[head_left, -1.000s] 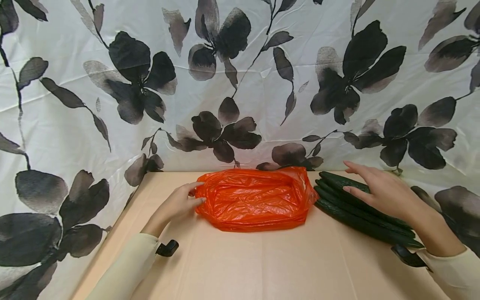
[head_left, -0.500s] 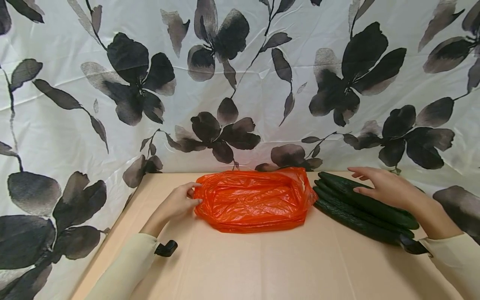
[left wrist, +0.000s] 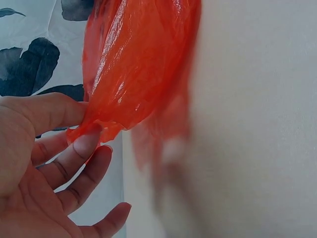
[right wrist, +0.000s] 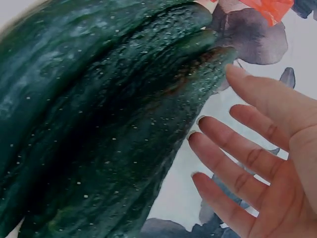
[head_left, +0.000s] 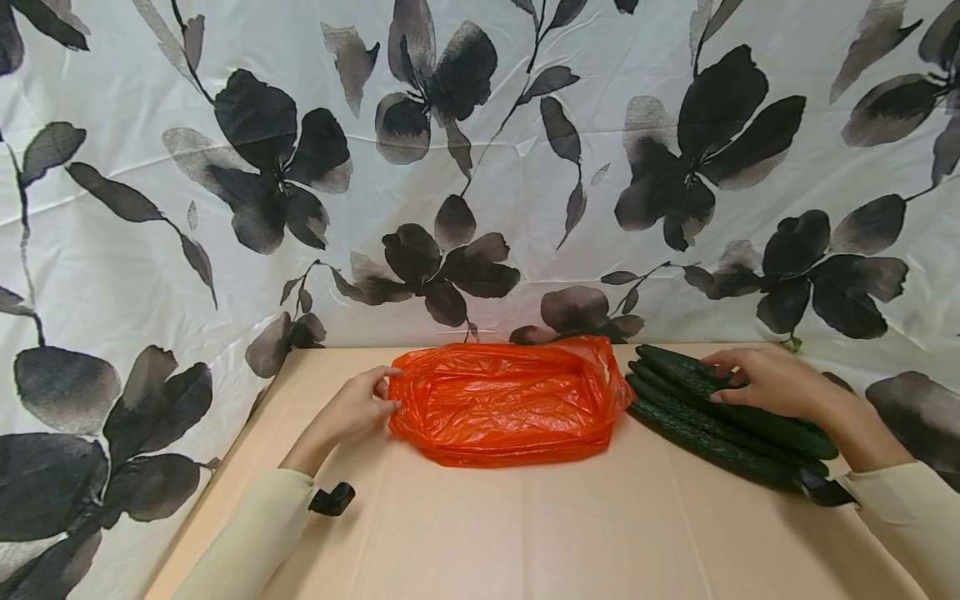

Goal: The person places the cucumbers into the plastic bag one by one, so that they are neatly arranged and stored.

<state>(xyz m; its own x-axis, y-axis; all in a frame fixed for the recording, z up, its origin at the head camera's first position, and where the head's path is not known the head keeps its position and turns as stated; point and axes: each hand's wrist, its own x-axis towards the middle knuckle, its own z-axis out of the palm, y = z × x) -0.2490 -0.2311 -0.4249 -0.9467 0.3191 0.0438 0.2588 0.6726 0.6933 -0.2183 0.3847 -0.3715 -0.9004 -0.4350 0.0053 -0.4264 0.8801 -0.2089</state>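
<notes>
Head view shows one orange plastic bag (head_left: 510,404), crumpled and lying flat near the back edge of the table (head_left: 525,533), and a pile of cucumbers (head_left: 720,417) just to its right; three dark green ones can be counted, stacked side by side and pointing toward the bag, though a fourth could be hidden. Two hands are at work. The left hand (head_left: 356,408) is at the bag's left end, and the left wrist view shows its thumb and forefinger pinching a fold of the orange plastic (left wrist: 133,74), the other fingers loosely spread below it. The right hand (head_left: 765,382) lies over the top cucumber; in the right wrist view its fingers (right wrist: 233,153) are straight and slightly apart beside the bumpy green skin (right wrist: 99,124), and whether they touch it cannot be told from there. Both arms wear pale cream sleeves (head_left: 247,542). The table is a plain tan board. Behind and around it hangs a white cloth (head_left: 480,167) printed with large black and grey flowers and leaves.
</notes>
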